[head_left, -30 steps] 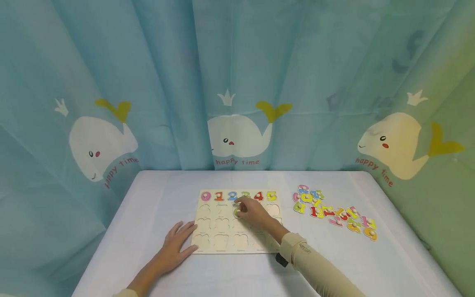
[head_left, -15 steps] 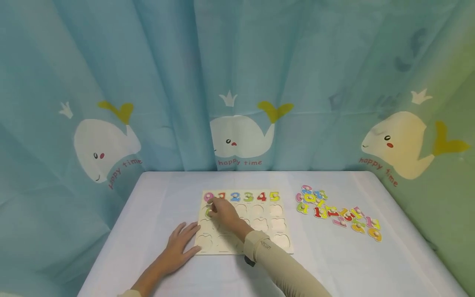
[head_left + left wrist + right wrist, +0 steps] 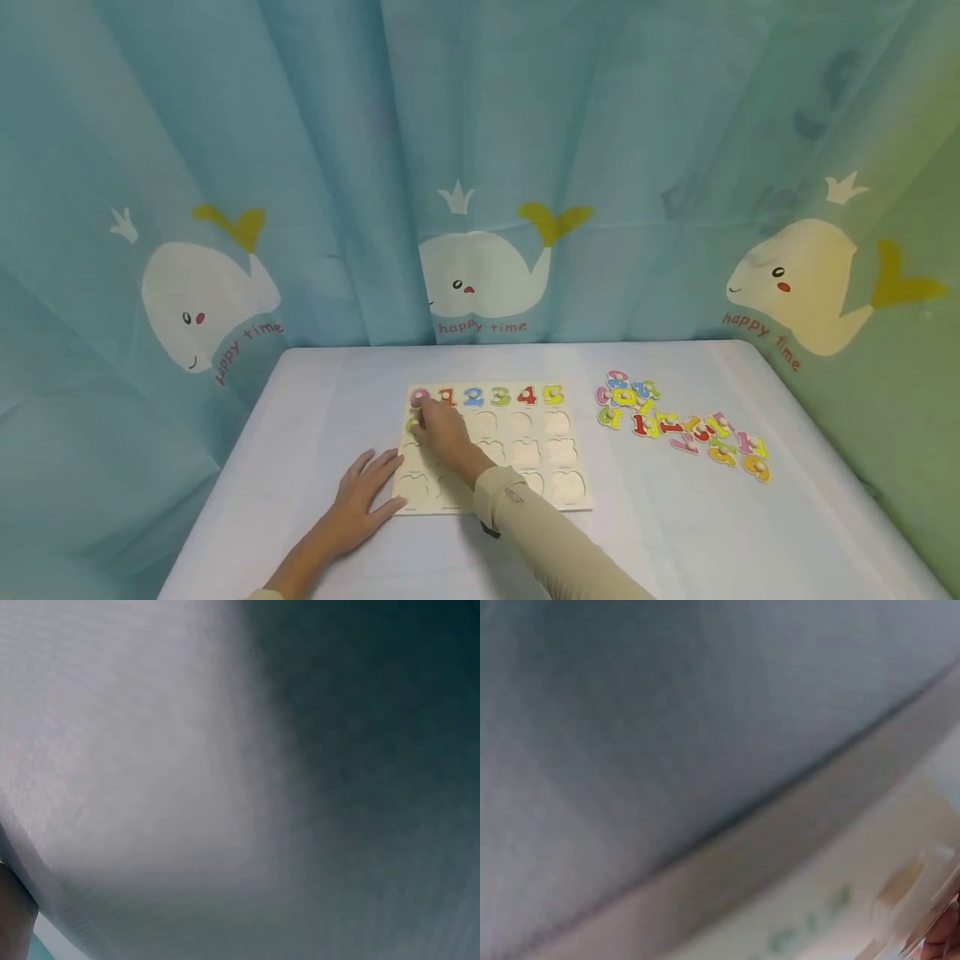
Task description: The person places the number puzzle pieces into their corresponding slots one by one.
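Observation:
In the head view a pale wooden number puzzle board (image 3: 540, 435) lies on the table. My right hand (image 3: 444, 435) pinches a green number piece (image 3: 411, 427) at the left end of the board's second row. The fingers partly cover that piece, so its digit is hard to read. My left hand (image 3: 363, 493) lies flat, its fingertips and thumb at the board's left edge. Coloured pieces fill the top row, from a pink 0 (image 3: 418, 395) across to a yellow 5 (image 3: 552, 395). The lower rows show shallow recesses. In the right wrist view, fingertips (image 3: 939, 934) appear in the bottom corner.
Right of the board, several loose knobbed number pieces (image 3: 686, 445) lie scattered and partly overlapping on the white table (image 3: 675, 533). A blue curtain (image 3: 345, 167) with whale prints hangs behind the table. Blurred surface fills most of both wrist views.
My right hand has carried the green piece leftward along the second row, from below the 2 and 3 to the left end. The left hand has stayed at the board's edge.

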Demonstrator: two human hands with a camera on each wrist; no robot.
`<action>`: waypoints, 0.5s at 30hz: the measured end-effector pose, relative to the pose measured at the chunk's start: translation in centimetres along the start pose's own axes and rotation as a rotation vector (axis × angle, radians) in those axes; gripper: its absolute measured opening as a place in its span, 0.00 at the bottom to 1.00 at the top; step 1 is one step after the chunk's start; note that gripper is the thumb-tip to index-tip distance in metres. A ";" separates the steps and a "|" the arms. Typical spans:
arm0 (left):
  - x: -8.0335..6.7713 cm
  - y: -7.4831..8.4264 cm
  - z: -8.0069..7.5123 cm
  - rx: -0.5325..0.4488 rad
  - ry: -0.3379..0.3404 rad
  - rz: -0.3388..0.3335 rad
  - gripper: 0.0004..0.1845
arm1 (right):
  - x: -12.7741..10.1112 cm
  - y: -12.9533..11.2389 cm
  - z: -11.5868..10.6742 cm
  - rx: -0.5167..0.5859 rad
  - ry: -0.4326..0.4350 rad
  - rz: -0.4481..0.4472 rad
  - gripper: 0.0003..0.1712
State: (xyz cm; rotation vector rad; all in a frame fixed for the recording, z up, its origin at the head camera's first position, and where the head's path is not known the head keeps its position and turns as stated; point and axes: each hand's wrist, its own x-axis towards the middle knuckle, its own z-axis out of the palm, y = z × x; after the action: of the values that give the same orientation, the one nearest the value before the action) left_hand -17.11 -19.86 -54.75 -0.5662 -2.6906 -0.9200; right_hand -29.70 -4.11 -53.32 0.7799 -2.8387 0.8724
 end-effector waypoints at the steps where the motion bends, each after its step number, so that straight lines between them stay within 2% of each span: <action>1: 0.0 0.1 0.0 -0.002 0.000 -0.003 0.30 | 0.0 -0.1 -0.1 -0.001 -0.005 0.004 0.19; 4: 0.0 0.2 0.0 -0.001 -0.013 -0.013 0.30 | 0.1 -0.1 -0.2 -0.011 -0.027 0.018 0.18; 8: 0.0 0.1 -0.1 -0.003 -0.015 -0.034 0.30 | 0.3 0.1 -0.4 0.031 -0.070 0.021 0.17; 12: -0.1 -0.1 0.0 -0.006 -0.029 -0.040 0.30 | 0.3 0.6 -0.6 0.117 -0.115 0.044 0.23; 15: -0.2 -0.3 0.0 -0.001 -0.031 -0.045 0.30 | 0.0 1.1 -1.2 0.129 -0.111 0.043 0.26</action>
State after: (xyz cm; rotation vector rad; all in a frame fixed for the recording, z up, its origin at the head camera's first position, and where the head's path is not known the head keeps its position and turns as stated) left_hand -17.06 -20.15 -54.98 -0.5264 -2.7417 -0.9311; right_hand -30.35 -2.71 -52.85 0.8079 -2.9287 1.0599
